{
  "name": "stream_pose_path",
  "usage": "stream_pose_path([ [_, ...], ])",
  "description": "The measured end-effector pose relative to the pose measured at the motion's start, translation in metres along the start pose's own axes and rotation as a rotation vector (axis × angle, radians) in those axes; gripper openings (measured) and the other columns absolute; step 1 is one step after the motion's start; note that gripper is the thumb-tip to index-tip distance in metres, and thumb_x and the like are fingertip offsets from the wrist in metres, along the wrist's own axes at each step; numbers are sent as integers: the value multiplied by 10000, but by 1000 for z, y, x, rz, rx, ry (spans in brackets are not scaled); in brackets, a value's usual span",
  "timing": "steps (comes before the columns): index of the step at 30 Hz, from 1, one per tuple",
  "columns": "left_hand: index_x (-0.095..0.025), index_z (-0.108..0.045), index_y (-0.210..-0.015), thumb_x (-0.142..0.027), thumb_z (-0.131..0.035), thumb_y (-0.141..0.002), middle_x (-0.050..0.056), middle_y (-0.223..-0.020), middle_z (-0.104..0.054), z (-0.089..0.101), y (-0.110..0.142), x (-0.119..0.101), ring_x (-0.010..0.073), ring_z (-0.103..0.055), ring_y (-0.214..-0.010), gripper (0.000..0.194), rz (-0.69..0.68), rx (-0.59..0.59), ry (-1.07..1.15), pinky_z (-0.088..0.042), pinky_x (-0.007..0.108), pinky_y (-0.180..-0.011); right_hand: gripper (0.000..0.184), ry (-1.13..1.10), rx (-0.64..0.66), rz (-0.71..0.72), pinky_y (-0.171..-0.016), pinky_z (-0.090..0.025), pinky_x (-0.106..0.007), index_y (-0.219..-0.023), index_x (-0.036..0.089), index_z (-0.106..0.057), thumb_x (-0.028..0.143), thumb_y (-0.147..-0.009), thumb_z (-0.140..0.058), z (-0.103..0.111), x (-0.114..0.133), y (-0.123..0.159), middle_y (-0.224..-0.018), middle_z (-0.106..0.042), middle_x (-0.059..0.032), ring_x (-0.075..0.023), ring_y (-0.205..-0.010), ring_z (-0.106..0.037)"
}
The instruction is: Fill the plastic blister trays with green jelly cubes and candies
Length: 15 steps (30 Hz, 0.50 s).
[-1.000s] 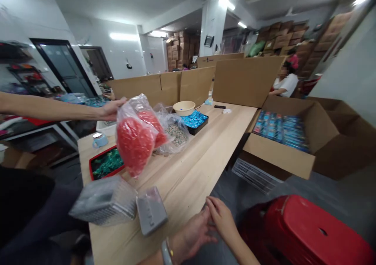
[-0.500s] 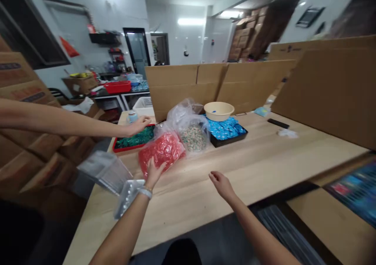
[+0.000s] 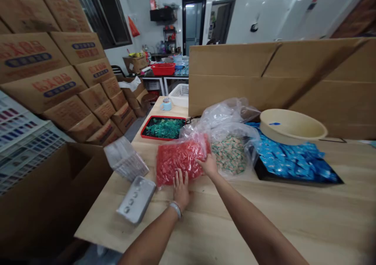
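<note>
A clear plastic bag of small red packets [image 3: 178, 159] lies on the wooden table in front of me. My left hand [image 3: 181, 190] rests on its near edge, fingers stretched out and spread. At the bag's right end is my right hand [image 3: 209, 165], thumb on the front and the other fingers partly hidden around the side. Just right of it stands an open clear bag of small beige-and-green pieces [image 3: 230, 153]. Behind the red packets, a red-rimmed black tray [image 3: 143, 134] holds green packets [image 3: 166, 128].
Left on the table are a clear plastic box [image 3: 125, 157] and a grey tray with round hollows [image 3: 143, 190]. A cream basin [image 3: 293, 126] sits over blue packets [image 3: 284, 159] in a black tray. A cardboard screen [image 3: 229, 65] borders the back; a blue mug [image 3: 166, 105] stands far left.
My right hand has come from the bare table to the right end of the red bag. Another person's arm at the left has left the view. The camera has turned left and closer.
</note>
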State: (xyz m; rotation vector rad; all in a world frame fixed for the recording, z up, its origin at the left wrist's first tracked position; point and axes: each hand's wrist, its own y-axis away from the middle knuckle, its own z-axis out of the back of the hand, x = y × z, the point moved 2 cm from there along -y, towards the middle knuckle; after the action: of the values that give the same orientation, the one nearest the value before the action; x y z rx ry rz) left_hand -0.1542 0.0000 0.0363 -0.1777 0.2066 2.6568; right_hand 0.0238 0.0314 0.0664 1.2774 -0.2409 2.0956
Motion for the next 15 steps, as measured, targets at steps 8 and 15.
stream_pose_path([
  [8,-191,-115,-1355,-296,-567,-681,111,-1433,10,16,8,-1,256,4,-1307,818,-20,18,125,-140,441,-1035,233,-209,187,36,-523,-382,-263,-579,148,-538,374,-633,-522,-3,1,2,-524,-561,-26,-162,-536,-516],
  [15,-129,-240,-1317,-424,-596,-650,162,-1425,-42,17,11,22,302,-3,-1299,811,129,-85,355,-152,461,-1032,341,-414,333,-4,-558,-416,-261,-682,122,-611,448,-584,-596,56,0,-1,-624,-611,-38,-150,-567,-532],
])
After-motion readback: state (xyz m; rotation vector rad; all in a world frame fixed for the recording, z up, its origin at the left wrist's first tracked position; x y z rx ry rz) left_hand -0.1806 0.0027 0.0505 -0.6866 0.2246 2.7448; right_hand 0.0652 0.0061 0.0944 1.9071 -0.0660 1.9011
